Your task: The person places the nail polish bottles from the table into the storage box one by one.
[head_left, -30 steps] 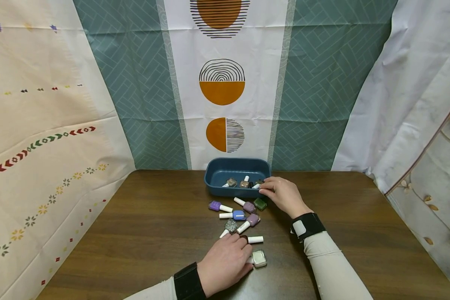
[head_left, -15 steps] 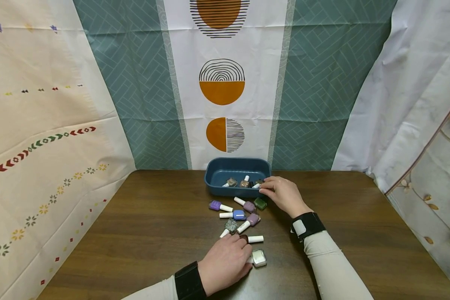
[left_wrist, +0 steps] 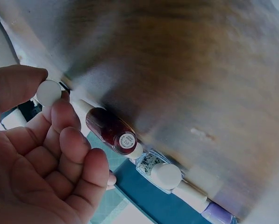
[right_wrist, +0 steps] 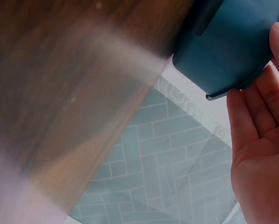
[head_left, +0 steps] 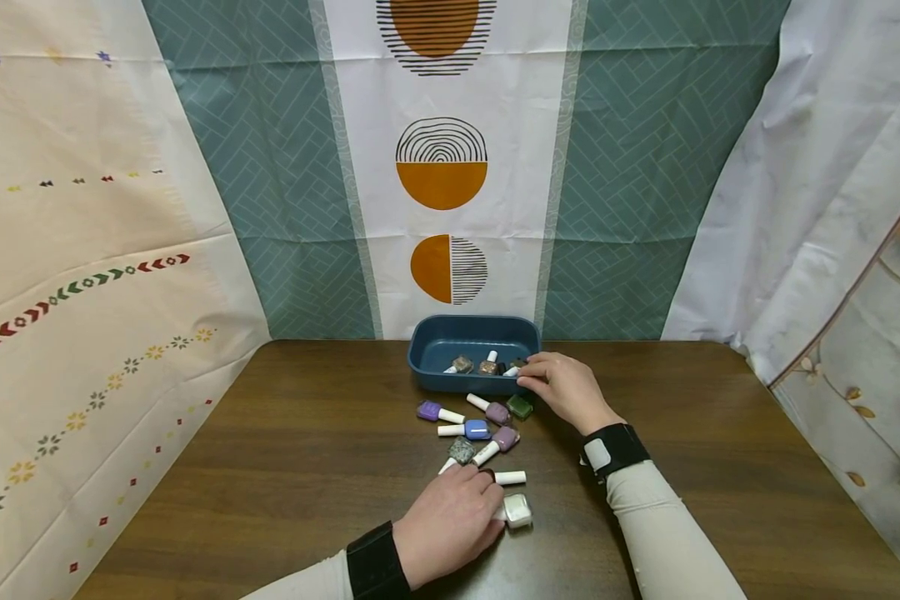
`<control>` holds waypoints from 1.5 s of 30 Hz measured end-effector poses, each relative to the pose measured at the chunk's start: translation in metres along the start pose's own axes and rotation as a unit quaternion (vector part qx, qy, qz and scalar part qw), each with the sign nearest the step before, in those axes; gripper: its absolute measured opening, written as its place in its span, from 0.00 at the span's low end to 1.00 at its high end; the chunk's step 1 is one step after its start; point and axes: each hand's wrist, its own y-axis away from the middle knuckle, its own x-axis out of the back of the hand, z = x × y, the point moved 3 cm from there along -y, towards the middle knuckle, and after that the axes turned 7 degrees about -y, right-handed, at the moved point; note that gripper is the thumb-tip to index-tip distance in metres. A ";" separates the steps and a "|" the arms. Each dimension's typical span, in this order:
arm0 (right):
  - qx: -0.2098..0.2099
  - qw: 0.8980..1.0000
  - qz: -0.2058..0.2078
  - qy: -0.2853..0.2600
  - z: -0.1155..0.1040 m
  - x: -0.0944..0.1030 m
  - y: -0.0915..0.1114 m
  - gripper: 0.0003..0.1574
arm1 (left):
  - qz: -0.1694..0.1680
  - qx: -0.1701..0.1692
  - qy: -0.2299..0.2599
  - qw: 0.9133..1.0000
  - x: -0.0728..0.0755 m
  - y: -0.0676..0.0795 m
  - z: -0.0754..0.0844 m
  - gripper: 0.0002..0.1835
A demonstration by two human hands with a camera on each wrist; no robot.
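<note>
In the head view, my left hand is low over the table, beside a nail polish bottle with pale white polish. Its thumb and index finger pinch that bottle's white cap, seen end-on in the left wrist view. A dark red nail polish bottle lies just past the fingertips. My right hand holds the right front corner of a dark blue plastic bin, its fingers over the rim and thumb against the wall. Several nail polish bottles lie inside, including a brown glittery one.
Between the hands lie a purple bottle, a blue one, two mauve ones, a green one and a speckled grey one. The bin stands at the brown table's back edge, before hanging cloths.
The head view has shifted very slightly. The white polish bottle tilts a little in my left hand; my right hand stays at the bin's corner.
</note>
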 end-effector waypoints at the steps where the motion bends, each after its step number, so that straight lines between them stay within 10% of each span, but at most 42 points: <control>1: 0.000 1.000 0.000 -0.001 0.000 0.000 0.000 0.13 | 0.001 0.002 0.002 1.000 0.001 0.000 0.000 0.11; 45: 0.011 1.000 0.011 0.001 0.003 -0.002 0.000 0.10 | 0.131 0.131 0.004 0.983 0.021 -0.041 -0.103 0.12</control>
